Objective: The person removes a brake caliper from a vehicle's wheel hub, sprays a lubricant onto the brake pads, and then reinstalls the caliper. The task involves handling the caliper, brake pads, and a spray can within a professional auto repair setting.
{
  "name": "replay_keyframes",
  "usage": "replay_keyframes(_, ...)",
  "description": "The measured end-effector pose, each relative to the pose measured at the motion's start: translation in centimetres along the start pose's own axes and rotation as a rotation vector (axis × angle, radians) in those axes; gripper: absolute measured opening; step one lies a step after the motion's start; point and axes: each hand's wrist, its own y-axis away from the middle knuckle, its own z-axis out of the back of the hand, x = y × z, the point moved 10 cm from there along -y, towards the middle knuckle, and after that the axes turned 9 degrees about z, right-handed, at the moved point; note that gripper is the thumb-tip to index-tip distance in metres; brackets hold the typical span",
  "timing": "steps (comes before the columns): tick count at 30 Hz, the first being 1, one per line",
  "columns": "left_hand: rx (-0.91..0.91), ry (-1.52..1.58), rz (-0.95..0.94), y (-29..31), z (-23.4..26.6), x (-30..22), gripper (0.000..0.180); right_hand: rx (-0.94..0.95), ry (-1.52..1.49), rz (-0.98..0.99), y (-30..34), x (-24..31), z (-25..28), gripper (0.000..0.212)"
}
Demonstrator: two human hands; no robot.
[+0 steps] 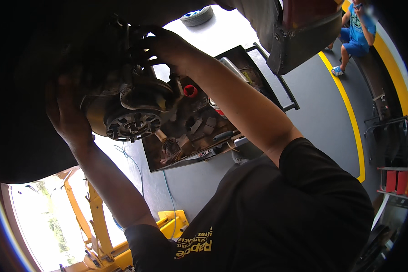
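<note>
Head-worn fisheye view (dark-rimmed), downward at the nearby left hand (71, 113) and right hand (168, 48)

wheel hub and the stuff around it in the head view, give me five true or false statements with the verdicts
1. The left hand is to the left of the wheel hub, the right hand above it in the picture. True.
2. The loose tyre is in the lower left corner. False: the tyre is at the top edge.
3. A black-handled tool lies at the near side of the dark tray. True.
4. The floor line on the right is white. False: the floor line is yellow.
5. Another person, at the upper right, wears blue. True.
</note>
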Motion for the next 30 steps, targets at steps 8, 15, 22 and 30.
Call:
replay_keyframes(8, -0.45, -1.332, -0.87, 3.8, 1.3, -5.1, 0.04, 0.075, -0.007, -0.111, 3.4, -1.3, 6.2, 0.042)
replay_keyframes(15, -0.613, -1.231, -0.389, 16.3, 6.8, -1.4, 0.017, 0.144, -0.19, -0.345, 14.4, -3.1, 11.7, 0.048)
replay_keyframes(22, -0.529, -0.309, 0.945, 37.5, 6.6, 24.9, 0.027, 0.09, -0.061, -0.709, 24.8, -6.3, 15.4, 0.045)
replay_keyframes(30, 0.014, -1.04, 1.02, 32.1, 11.2, 43.8, 0.046, 0.128, 0.049, -0.783, 26.3, -9.6, 13.3, 0.048)
